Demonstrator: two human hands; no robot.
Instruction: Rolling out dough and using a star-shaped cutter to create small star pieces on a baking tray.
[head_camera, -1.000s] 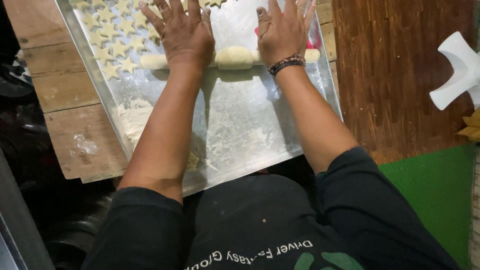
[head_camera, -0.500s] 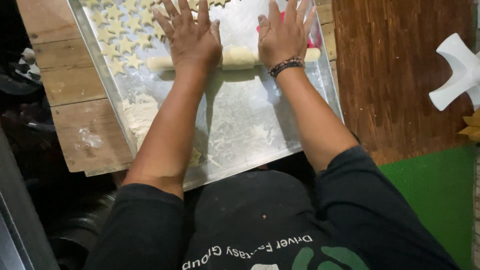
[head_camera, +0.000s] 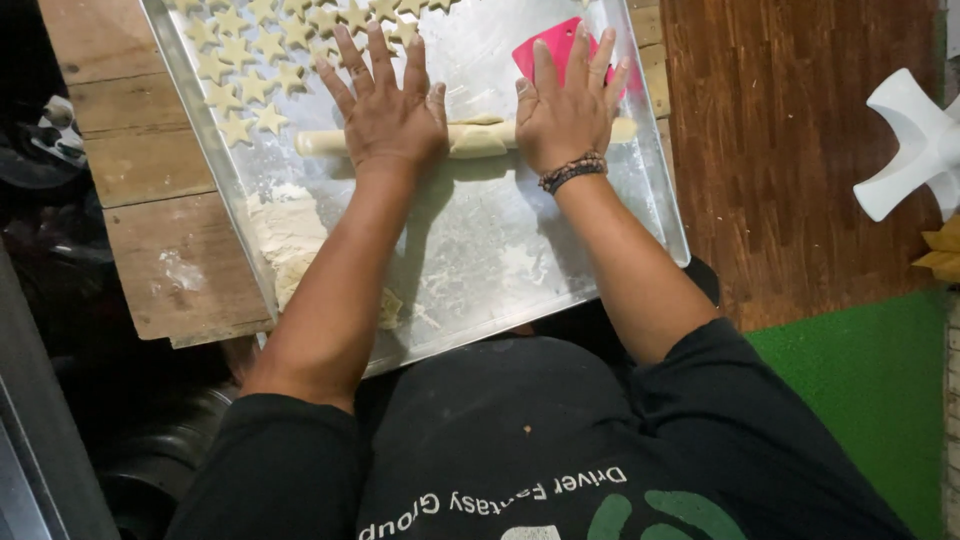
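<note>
A long pale roll of dough (head_camera: 478, 138) lies crosswise on a floured metal tray (head_camera: 480, 260). My left hand (head_camera: 388, 108) rests flat on the roll's left part, fingers spread. Over the roll's right part my right hand (head_camera: 568, 105) presses flat too, with a beaded bracelet on its wrist. Both ends of the roll stick out beside my hands. Several star-shaped dough cutouts (head_camera: 255, 60) cover the tray's far left. A pink plastic scraper (head_camera: 556, 42) lies just beyond my right fingers.
The tray sits on a wooden plank table (head_camera: 140, 170). A heap of flour and dough scraps (head_camera: 290, 245) lies at the tray's left near side. A white plastic object (head_camera: 910, 140) stands on the brown wooden floor at right, next to a green mat (head_camera: 860, 390).
Both hands have stayed flat on the dough roll and slid slightly toward me with it. The roll looks a little longer and the pink scraper shows more.
</note>
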